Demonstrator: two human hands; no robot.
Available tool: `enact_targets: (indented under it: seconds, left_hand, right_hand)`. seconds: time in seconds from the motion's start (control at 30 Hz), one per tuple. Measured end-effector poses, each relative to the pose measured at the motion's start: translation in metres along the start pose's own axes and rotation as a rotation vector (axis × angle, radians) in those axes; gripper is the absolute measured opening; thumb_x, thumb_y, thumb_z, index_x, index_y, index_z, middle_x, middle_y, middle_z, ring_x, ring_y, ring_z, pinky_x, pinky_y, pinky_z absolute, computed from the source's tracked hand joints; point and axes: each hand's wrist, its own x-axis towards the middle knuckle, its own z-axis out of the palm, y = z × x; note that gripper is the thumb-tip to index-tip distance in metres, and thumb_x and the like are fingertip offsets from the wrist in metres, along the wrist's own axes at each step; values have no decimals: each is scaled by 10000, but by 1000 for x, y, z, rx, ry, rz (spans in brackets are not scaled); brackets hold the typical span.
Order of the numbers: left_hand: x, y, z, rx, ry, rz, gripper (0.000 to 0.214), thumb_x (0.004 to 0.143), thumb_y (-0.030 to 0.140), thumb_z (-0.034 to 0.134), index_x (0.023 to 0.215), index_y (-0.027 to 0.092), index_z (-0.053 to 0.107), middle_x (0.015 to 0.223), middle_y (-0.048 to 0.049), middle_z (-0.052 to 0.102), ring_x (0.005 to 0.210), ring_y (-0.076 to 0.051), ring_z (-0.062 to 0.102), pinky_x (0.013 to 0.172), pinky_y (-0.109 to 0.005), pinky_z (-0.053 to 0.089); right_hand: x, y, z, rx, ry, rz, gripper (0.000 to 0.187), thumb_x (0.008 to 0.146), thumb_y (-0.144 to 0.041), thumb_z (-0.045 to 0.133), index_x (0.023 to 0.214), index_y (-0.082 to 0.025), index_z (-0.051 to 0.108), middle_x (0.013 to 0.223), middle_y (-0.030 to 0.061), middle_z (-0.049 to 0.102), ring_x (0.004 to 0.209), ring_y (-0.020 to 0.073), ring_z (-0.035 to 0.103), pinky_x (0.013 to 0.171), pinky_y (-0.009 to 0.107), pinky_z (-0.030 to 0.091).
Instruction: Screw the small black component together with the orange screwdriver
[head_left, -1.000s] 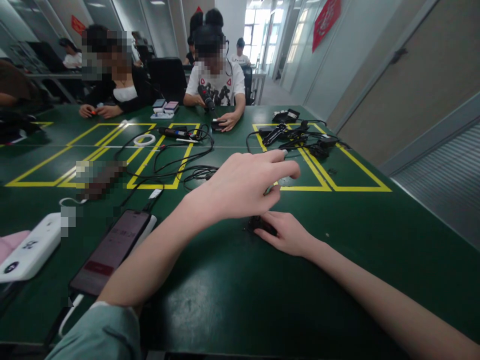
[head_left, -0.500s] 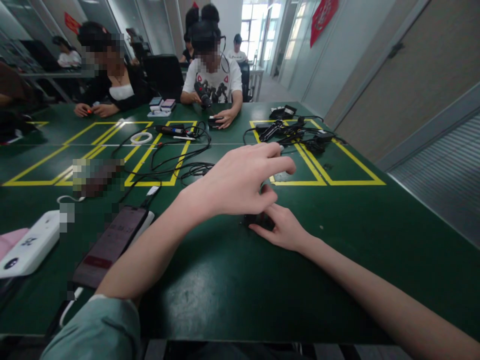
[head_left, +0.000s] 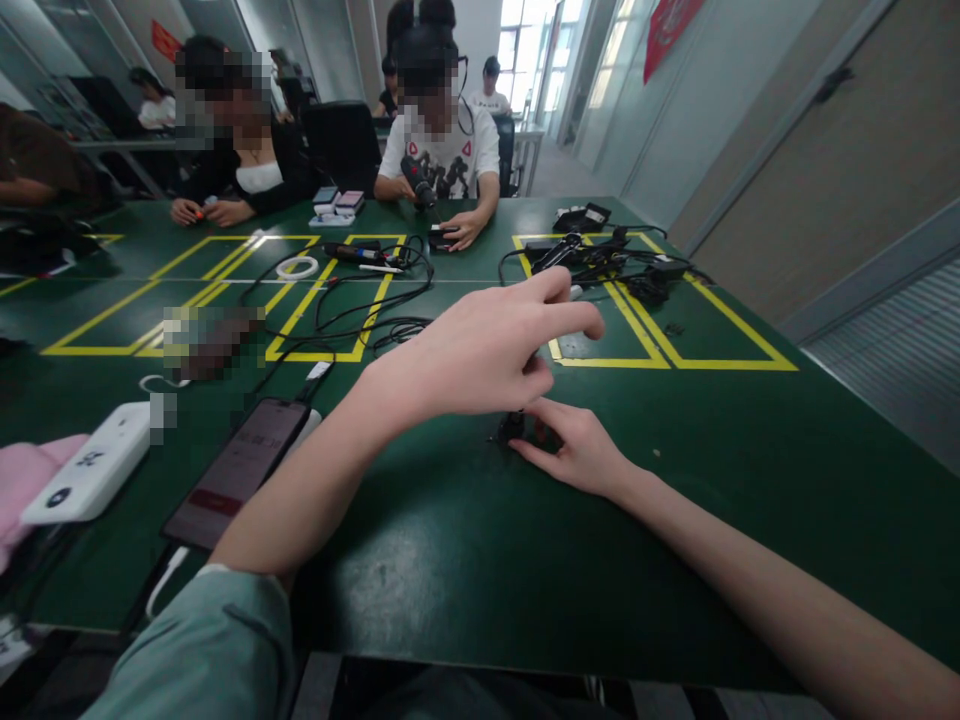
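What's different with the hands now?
The right hand has a gap in its grip now: the small dark thing shows at the fingertips instead of reaching back between thumb and fingers. I can't tell if it was let go. The left hand stays raised; phone and white device haven't moved.

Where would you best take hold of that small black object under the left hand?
Probably by the lower part of the small black object, with a low pinch from the right. The left hand is over its top, while the right hand comes to its right side low over the green table. Its full shape is hidden, so this is tentative.
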Motion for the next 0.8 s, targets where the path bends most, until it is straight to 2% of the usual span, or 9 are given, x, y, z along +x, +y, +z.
enact_targets:
  seconds: [0.13, 0.37, 0.5, 0.7, 0.8]
  left_hand:
    - [0, 0, 1, 15, 20, -24, 404, 890, 109, 467, 1238, 214, 643, 1129, -86, 634, 913, -200, 624, 726, -305, 465]
    - [1, -9, 5, -66, 35, -1, 441, 896, 121, 463, 1300, 213, 613, 1204, -98, 631, 963, -201, 635, 775, -299, 479]
    - [3, -17, 9, -47, 69, -44, 424, 918, 137, 461, 1307, 220, 610, 1173, -90, 635, 976, -206, 639, 812, -313, 484]
    - [3, -31, 6, -65, 124, -70, 490, 836, 76, 480, 1287, 197, 630, 1106, -81, 652, 986, -210, 631, 830, -319, 481]
    - [2, -42, 10, -67, 50, -110, 477, 800, 95, 522, 1251, 176, 654, 1069, -78, 665, 909, -195, 626, 784, -290, 468]
  right_hand:
    - [1, 0, 1, 10, -44, 51, 280, 950, -414, 658, 1113, -190, 615, 844, 34, 689, 631, 164, 612, 601, 280, 456]
    - [3, 3, 2, 122, -114, 180, 295, 935, -402, 695, 1122, -179, 655, 667, -34, 588, 539, 142, 527, 553, 264, 407]
    - [5, 3, 0, 209, -140, 241, 324, 919, -384, 718, 1151, -163, 669, 620, -60, 527, 529, 130, 491, 532, 252, 379]
    - [6, 2, -3, 305, -183, 284, 352, 921, -385, 718, 1178, -149, 671, 608, -79, 489, 535, 109, 436, 528, 238, 328]
    - [8, 2, -5, 368, -203, 308, 376, 924, -419, 704, 1190, -155, 672, 605, -86, 461, 536, 105, 406, 528, 240, 308]
